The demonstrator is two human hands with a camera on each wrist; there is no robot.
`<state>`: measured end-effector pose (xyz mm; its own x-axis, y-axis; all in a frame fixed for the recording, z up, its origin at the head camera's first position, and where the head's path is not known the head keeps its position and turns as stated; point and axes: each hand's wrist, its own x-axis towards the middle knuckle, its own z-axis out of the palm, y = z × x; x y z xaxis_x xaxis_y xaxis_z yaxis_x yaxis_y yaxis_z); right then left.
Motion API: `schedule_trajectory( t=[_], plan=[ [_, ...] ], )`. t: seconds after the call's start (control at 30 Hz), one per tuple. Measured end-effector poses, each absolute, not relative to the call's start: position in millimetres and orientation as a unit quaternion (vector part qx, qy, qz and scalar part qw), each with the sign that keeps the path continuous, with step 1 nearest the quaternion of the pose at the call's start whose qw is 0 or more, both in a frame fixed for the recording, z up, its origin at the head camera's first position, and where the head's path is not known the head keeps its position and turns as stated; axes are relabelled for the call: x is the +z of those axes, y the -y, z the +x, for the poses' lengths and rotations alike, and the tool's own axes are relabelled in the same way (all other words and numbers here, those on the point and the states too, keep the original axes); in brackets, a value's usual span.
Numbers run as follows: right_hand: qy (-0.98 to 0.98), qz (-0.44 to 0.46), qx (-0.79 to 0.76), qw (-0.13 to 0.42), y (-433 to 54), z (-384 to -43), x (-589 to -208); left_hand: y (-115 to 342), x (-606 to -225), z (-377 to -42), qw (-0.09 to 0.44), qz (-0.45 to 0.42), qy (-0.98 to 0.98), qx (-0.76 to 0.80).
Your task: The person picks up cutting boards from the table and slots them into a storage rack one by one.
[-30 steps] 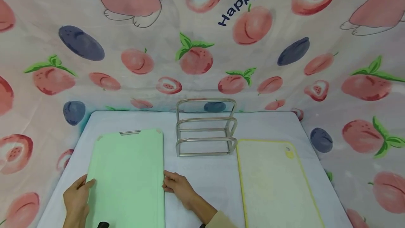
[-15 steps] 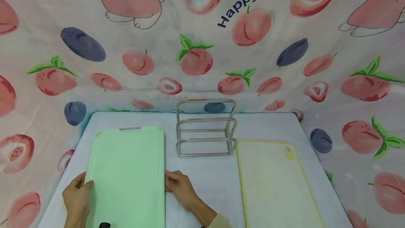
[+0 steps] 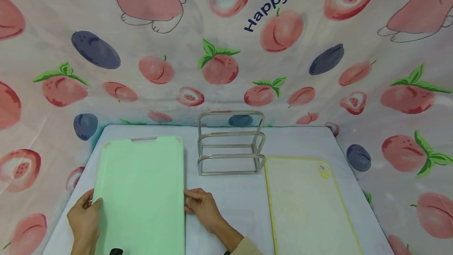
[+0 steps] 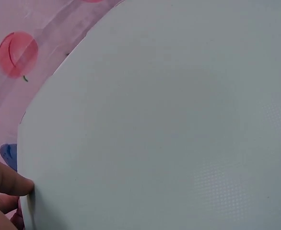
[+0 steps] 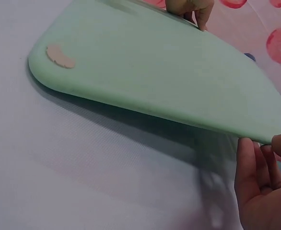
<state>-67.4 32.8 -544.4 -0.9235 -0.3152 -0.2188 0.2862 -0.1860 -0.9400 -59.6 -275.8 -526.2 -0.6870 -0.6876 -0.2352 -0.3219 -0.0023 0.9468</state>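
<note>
A pale green cutting board (image 3: 141, 192) with a metal handle (image 3: 143, 139) at its far end is held between my two hands on the left of the table. My left hand (image 3: 85, 219) grips its left edge, thumb on top; the left wrist view shows that thumb (image 4: 17, 184) pressed at the rim. On the opposite edge, my right hand (image 3: 205, 209) pinches the board, fingers beneath. In the right wrist view the board slopes: the corner with a pinkish pad (image 5: 60, 56) is close over the table, while the edge rises toward my right hand (image 5: 265, 196).
A metal wire rack (image 3: 231, 133) with several loops stands at the back middle of the white-covered table (image 3: 230, 192). To its right lies a whitish cutting board (image 3: 308, 204) with a yellow rim. A fruit-print cloth (image 3: 226, 101) hangs behind and around the table.
The green board's far end has shifted up in the head view, toward the back of the table. Both hands keep their hold at its edges and have barely moved.
</note>
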Motion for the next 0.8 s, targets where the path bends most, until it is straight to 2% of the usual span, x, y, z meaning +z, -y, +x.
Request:
schedule_trajectory(
  t=[0.23,0.8],
  plan=[
    [-0.604,-0.015,-0.777,0.176,-31.9,-70.3,-538.5,273.7,-515.0,-60.5,0.189,0.356,0.644,-0.651],
    [-0.632,-0.037,-0.760,0.146,-30.0,-73.3,-522.2,275.7,-499.5,-59.7,0.228,0.328,0.585,-0.706]
  ],
)
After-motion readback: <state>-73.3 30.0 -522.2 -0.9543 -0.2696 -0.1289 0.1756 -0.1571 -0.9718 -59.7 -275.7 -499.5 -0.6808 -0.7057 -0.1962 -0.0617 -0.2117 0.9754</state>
